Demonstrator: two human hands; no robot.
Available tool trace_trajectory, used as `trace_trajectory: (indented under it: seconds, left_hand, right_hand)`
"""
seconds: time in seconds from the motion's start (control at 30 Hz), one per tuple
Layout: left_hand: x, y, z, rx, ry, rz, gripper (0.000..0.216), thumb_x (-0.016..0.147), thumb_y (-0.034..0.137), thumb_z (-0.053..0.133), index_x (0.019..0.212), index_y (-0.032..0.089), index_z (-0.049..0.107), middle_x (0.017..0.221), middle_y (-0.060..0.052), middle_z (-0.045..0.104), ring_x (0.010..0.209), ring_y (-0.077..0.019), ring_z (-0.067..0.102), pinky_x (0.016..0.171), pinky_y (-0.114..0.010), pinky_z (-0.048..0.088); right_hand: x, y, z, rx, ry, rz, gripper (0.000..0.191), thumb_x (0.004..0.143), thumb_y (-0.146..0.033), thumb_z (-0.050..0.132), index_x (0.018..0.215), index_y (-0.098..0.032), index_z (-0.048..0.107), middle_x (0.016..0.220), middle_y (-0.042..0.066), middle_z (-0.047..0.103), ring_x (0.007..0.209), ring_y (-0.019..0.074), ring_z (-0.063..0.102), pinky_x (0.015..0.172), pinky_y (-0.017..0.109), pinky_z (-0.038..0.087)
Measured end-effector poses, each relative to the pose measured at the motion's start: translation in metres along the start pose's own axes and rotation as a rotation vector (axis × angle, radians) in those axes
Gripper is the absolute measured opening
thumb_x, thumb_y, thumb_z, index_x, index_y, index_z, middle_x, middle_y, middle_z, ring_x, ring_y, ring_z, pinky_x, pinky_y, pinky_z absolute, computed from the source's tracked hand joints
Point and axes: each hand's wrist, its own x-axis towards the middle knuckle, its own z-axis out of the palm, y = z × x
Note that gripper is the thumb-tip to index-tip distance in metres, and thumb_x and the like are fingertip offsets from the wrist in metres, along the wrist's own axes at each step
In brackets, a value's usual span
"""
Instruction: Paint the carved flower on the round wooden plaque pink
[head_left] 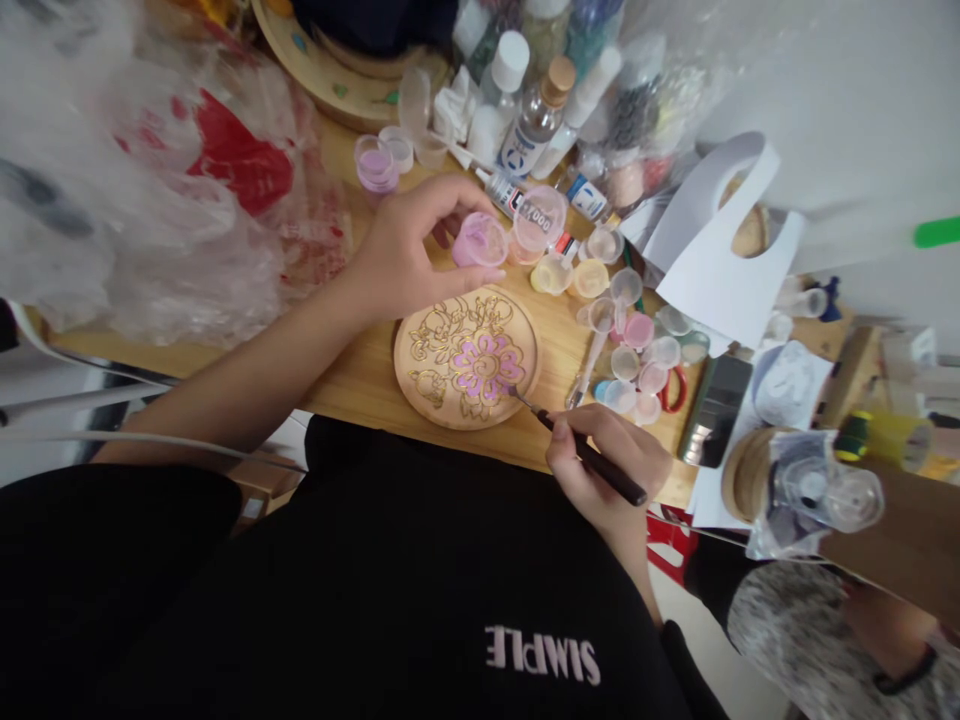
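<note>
The left hand (pixel 412 245) grips a pink plastic cup (pixel 478 243). The right hand (pixel 622 443) pinches a dark-handled tool (pixel 602 468) over a round gold-patterned wooden disc (pixel 469 358).

A pale wall (pixel 862 130) stands beyond the wooden table (pixel 360 375), above whitish floor (pixel 681 605).

At the left of our view we see crumpled translucent plastic bags (pixel 247 160) with red printing. Toward the back, we find a clear bottle (pixel 527 135) with a cork-coloured cap, near a crumpled white tissue (pixel 455 107). Rightward, we have a cut-out white paper sheet (pixel 697 255), a dark smartphone (pixel 716 408) and, just beside it, a red loop handle (pixel 679 390). At lower right, we glimpse another person's mottled grey garment (pixel 787 635).
</note>
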Motion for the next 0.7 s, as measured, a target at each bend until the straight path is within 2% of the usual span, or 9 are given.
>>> trace_trajectory:
  seconds: [0.33, 0.7]
  left_hand:
    - [0.000, 0.007, 0.000, 0.094, -0.024, -0.024, 0.052, 0.082, 0.062, 0.089, 0.108, 0.021, 0.068, 0.107, -0.006, 0.072, 0.101, -0.0229, 0.072, 0.093, -0.041, 0.065]
    - [-0.001, 0.012, 0.000, 0.124, -0.005, -0.050, 0.045, 0.083, 0.051, 0.093, 0.108, 0.022, 0.069, 0.107, -0.005, 0.073, 0.103, -0.0243, 0.073, 0.091, -0.041, 0.065]
  right_hand:
    - [-0.002, -0.001, -0.001, 0.020, -0.026, 0.000, 0.018, 0.092, -0.010, 0.064, 0.083, -0.025, 0.062, 0.063, -0.005, 0.071, 0.050, 0.0127, 0.066, 0.050, 0.024, 0.050]
    - [0.001, -0.004, 0.000, 0.028, -0.055, 0.002, 0.018, 0.093, -0.012, 0.063, 0.082, -0.026, 0.060, 0.064, -0.005, 0.070, 0.050, 0.0121, 0.065, 0.051, 0.024, 0.050]
